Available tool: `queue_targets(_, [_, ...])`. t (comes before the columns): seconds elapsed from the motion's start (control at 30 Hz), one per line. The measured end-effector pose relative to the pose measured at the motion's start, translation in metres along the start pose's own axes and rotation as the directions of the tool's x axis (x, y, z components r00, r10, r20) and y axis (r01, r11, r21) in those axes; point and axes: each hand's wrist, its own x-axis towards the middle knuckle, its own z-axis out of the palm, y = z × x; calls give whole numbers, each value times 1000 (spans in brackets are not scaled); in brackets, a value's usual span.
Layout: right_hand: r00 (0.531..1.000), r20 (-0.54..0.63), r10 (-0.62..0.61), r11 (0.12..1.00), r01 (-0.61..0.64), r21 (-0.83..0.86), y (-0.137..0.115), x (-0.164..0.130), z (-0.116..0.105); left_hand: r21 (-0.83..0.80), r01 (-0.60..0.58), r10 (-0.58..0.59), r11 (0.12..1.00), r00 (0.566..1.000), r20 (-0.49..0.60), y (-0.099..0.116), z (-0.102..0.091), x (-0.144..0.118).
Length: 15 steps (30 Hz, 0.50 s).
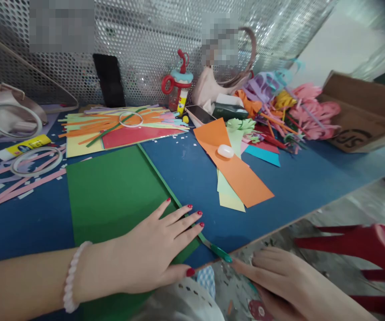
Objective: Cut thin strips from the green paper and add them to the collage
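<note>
My left hand (pixel 160 243) lies palm down with fingers spread, pressing on a sheet of green paper (pixel 108 191). A narrow green strip (pixel 157 171) runs along the sheet's right edge, beneath my fingertips. My right hand (pixel 279 274), low on the right past the table edge, is closed around a green craft knife (pixel 221 253), with the index finger stretched along it. The knife's pale tip points at the near end of the strip. Part of its handle is hidden under my fingers. The bottom of the sheet is covered by my left forearm.
Paper strips (pixel 112 122) lie behind the sheet. Tape rings (pixel 36 161) and a glue stick (pixel 25 147) are on the left. Orange paper (pixel 239 174) carries a white oval object (pixel 225 151). Behind stand a red-handled cup (pixel 179 84) and a cardboard box (pixel 362 116). A red stool (pixel 356 245) is right.
</note>
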Motion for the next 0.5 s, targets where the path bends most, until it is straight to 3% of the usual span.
queue_targets(0.27, [999,-26,-39,999,39,-7,-1,3,4,-123,6,3,992,997,72,4,-3,-3])
queue_targets(0.5, [1000,-6,-19,1000,19,-18,-1,2,3,-35,104,-101,994,991,82,10,-5,-5])
